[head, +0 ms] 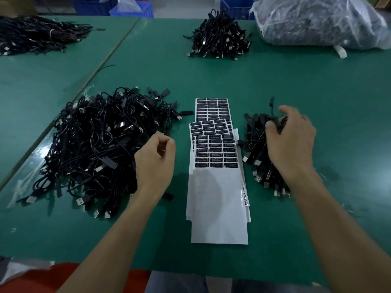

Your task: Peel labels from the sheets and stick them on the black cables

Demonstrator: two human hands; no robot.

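Black, limp cables at 3 o'clock tangle easily; right hand fingers clamp one, left hand fingers curl together, empty.

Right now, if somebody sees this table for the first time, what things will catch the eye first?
Probably the white label sheets, fanned out in the middle of the green table, with rows of black labels on their far part. Next, the big heap of black cables on the left, beside the left hand. The right hand rests on a smaller cable pile to the right of the sheets.
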